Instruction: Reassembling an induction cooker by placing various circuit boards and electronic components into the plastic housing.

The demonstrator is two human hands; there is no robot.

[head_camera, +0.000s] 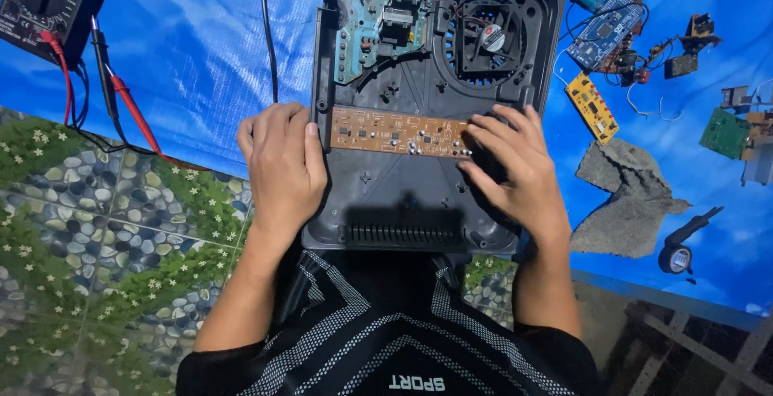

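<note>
The left hand (282, 166) rests loosely curled on the left edge of the black plastic casing (419, 203), gripping nothing. The right hand (515, 166), fingers spread, presses the right end of the brown circuit board (398, 132) lying between the 2 hands. A hard push could flex or crack that board. Beyond the fingers, the fan (487, 37) and its thin wires could snag if the casing slides on the blue tarp (201, 49).
</note>
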